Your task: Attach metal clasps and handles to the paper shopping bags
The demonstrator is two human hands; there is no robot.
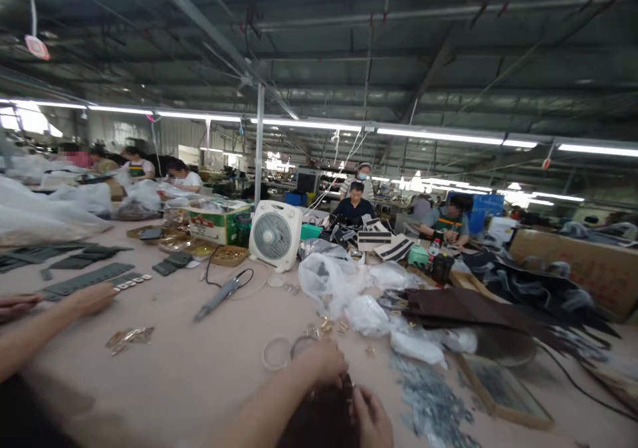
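My left hand [323, 361] is closed at the upper edge of a dark brown, leather-like piece [319, 421] near the bottom of the view. On its right side, my right hand [371, 418] grips the same piece, thumb and fingers at the edge. Small shiny bits show between the hands, too blurred to name. Just beyond my left hand lie two rings or rolls, one pale [276, 353] and one darker, partly covered by the hand. Small gold metal fittings [326, 327] are scattered on the table behind them.
A co-worker's hand [94, 298] rests by dark grey strips [87, 280] at left. A white fan [274, 235], a grey hand tool [216, 302], plastic bags [331, 282], brown sheets [458, 308], grey metal pieces [433, 401] and a shallow tray [541, 421] surround the work area.
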